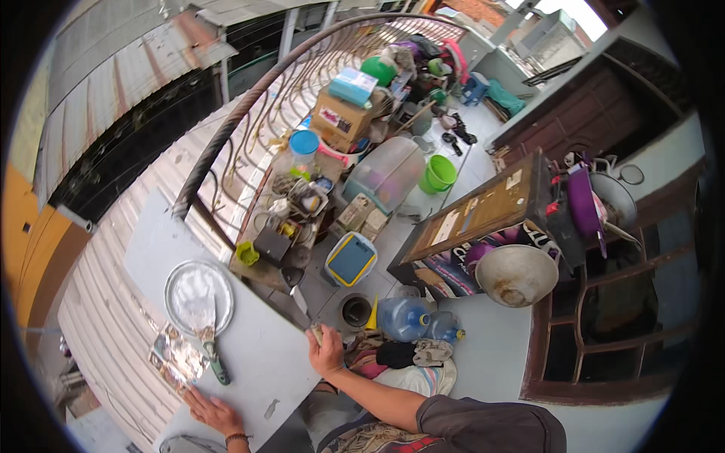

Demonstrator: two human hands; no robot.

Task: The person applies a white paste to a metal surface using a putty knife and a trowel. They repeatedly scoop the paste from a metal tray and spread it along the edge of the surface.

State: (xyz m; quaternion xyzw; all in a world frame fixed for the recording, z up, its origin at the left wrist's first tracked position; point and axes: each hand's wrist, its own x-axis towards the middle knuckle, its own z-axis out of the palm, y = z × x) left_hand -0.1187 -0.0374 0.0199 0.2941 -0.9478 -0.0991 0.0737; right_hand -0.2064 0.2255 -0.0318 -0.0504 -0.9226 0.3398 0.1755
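My left hand [211, 413] lies flat with fingers stretched on a pale grey board [257, 355], its fingertips by a shiny, smeared silvery sheet [178, 355]. Beyond it, a round white lid [199, 297] carries whitish paste. A putty knife with a green handle [217, 367] rests with its blade on that lid. Past the board's right edge, my right hand [326, 351] is closed round the handle of another scraper, whose pale blade [300, 300] points away from me. The fingers partly cover this handle.
A curved metal railing [249, 98] runs beyond the board. On the floor stand a blue-lidded bin [352, 259], water jugs [408, 318], a green bucket [438, 174] and a clear plastic box [389, 170]. At right, a wok [518, 276] hangs beside a wooden cabinet [483, 215].
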